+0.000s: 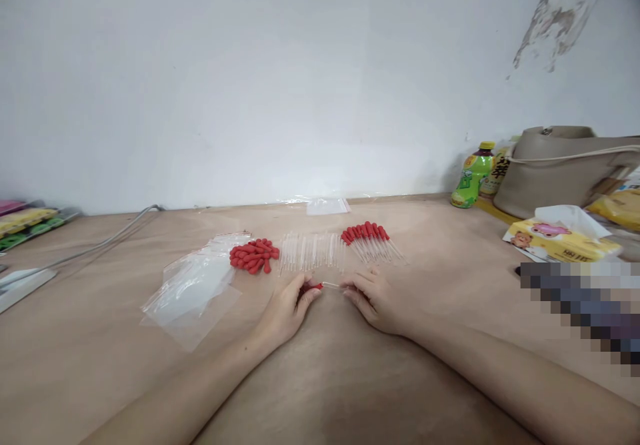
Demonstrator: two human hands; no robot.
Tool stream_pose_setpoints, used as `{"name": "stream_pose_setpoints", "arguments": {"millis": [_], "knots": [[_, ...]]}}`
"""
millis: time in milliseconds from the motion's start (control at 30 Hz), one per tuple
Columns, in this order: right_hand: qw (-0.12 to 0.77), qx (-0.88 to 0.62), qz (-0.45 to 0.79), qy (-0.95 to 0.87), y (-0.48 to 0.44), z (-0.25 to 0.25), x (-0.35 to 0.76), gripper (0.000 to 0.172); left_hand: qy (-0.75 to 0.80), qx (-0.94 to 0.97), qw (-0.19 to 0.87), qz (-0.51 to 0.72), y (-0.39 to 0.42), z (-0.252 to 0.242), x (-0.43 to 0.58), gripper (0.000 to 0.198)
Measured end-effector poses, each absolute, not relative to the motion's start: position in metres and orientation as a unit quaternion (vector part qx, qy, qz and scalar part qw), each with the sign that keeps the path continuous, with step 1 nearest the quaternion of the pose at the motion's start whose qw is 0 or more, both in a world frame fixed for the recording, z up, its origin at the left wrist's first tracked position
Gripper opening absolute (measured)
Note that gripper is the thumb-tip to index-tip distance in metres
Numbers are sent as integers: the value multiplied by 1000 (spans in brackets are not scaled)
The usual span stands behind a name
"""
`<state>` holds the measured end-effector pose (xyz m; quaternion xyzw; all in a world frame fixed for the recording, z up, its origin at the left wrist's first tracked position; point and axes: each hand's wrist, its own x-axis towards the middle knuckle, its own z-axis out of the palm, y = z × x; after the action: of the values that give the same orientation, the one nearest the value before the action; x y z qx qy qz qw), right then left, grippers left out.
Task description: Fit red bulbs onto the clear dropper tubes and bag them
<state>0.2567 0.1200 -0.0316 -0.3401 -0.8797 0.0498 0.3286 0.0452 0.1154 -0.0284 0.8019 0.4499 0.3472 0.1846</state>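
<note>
My left hand (pixel 289 308) pinches a small red rubber bulb (pixel 317 286), and my right hand (pixel 381 298) pinches a thin clear glass tube (pixel 331 286) whose end meets the bulb. Both hands rest low on the brown table (pixel 320 378). Just beyond them lies a row of clear glass tubes (pixel 313 252). A pile of loose red bulbs (pixel 254 256) sits to the left of that row. To the right lies a bunch of droppers with red bulbs fitted (pixel 371 240).
Clear plastic zip bags (pixel 195 284) lie at the left, another small bag (pixel 327 206) by the wall. A green drink bottle (pixel 473 174), a beige handbag (pixel 565 165) and a tissue pack (pixel 563 235) stand at the right. A grey cable (pixel 100 242) runs at the left.
</note>
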Motion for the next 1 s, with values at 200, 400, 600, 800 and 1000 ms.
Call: {"name": "stream_pose_setpoints", "arguments": {"millis": [200, 400, 600, 800, 1000], "knots": [[328, -332, 55, -883, 121, -32, 258, 15, 431, 807, 183, 360, 114, -28, 45, 11], [330, -317, 87, -885, 124, -30, 260, 17, 390, 831, 191, 347, 114, -25, 44, 16], [304, -292, 106, -901, 133, -35, 264, 17, 372, 851, 213, 303, 112, -25, 43, 19], [280, -289, 7, -915, 132, -32, 267, 21, 375, 864, 195, 272, 111, -25, 44, 21], [282, -316, -50, -904, 127, -35, 263, 22, 409, 848, 180, 284, 113, -27, 45, 22]]}}
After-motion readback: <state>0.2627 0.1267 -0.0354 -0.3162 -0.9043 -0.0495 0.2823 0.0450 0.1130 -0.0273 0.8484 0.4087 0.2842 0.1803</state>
